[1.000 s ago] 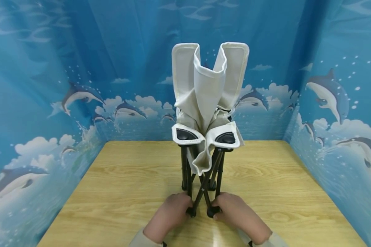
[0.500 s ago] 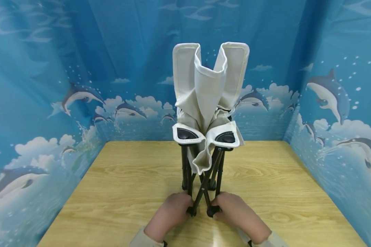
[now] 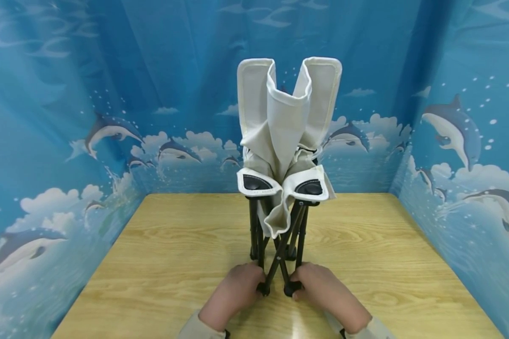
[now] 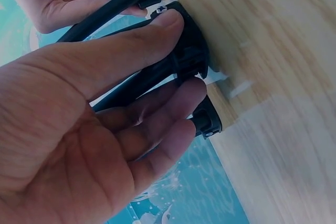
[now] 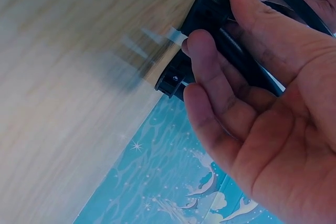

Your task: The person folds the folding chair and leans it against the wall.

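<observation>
A small folding chair [image 3: 289,117] with off-white fabric and black crossed legs stands upright and partly folded on the table. Its seat cloth sags in a crease between two black corner patches. Low at the near left leg, my left hand [image 3: 242,287] grips the black foot [image 4: 186,45], thumb on one side and fingers on the other. My right hand [image 3: 320,285] pinches the near right foot [image 5: 210,3] the same way. Both feet are close to the wooden surface. The chair's rear legs are partly hidden behind the front ones.
The wood-grain table [image 3: 174,240] spreads out on both sides of the chair. Blue curtains [image 3: 186,84] printed with dolphins and clouds enclose it at the back, left and right.
</observation>
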{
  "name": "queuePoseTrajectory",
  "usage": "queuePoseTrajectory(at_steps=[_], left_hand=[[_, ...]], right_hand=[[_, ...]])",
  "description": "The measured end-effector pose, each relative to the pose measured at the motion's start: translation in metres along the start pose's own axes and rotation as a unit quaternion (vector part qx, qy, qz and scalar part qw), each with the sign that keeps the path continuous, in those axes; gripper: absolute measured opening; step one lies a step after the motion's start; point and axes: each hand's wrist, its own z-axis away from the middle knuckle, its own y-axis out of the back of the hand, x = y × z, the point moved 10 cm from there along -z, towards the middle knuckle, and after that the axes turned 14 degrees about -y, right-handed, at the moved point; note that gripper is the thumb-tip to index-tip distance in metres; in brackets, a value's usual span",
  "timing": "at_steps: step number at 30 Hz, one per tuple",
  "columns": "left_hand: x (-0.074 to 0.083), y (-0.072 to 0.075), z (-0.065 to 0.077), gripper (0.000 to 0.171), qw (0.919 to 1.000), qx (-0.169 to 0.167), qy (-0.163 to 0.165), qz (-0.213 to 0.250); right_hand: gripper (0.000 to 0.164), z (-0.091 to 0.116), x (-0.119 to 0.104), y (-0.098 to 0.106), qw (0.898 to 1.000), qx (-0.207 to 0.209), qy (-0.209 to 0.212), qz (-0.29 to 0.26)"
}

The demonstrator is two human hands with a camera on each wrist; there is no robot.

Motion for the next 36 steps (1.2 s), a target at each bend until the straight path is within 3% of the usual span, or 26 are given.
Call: queuePoseTrajectory(at_steps=[29,36], left_hand=[[-0.009,-0.002,-0.005,0.013,0.9987,0.014,0.016,0.046],[-0.013,-0.004,-0.005,0.014,0.9974,0.011,0.033,0.064]], right_hand=[[0.013,-0.009,0.003,0.0,1.0,-0.003,-0.009,-0.01],[0.012,-0.01,0.002,0.002,1.0,-0.002,-0.004,-0.008]])
